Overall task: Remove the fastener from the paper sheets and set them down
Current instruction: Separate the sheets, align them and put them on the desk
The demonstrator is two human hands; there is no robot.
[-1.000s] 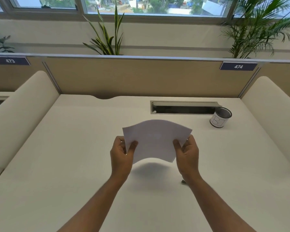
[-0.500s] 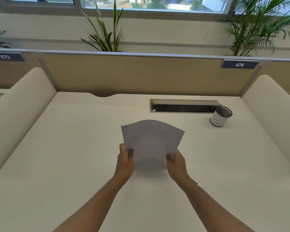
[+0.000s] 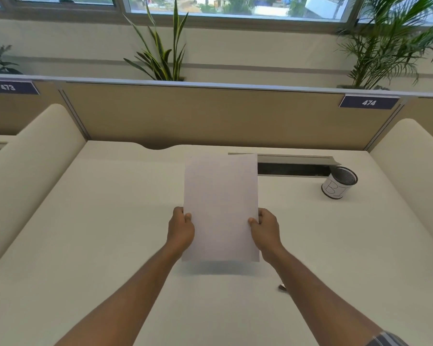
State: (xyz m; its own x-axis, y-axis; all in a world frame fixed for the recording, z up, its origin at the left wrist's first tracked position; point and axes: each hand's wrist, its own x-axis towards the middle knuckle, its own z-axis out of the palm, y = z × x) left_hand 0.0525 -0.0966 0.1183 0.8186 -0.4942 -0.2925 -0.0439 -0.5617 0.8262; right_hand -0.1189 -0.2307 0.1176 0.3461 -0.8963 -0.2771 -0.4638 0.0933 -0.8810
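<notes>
Left grip: left hand closed on the left long edge of the plain white rectangular paper sheets, thumb on the upper face, remaining fingers hidden beneath.
Right grip: right hand closed on the right long edge at matching height, thumb tip on the upper face, other fingers out of sight under the sheets.
Sheets, position: held in portrait orientation between both hands, above the cream-white desk top; near edge clear of the surface, with a soft shadow cast on the desk just below it.
Sheets, condition: flat and uncurled, edges aligned so that the stack reads as one leaf; count of sheets not discernible. Upper face blank, faintly lilac in this light. No clip or staple visible on any edge in view.
Fastener: small dark metallic item lying on the desk just beside the right forearm, apart from the sheets; too blurred to identify with certainty.
Far edge of sheets: overlapping, in view, the left end of the grey recessed cable slot.
Surroundings: black mesh cylindrical cup with white paper label standing upright at the right end of the slot, well apart from the sheets. Tan partition panel behind the desk, bearing a navy number plate reading 474.
</notes>
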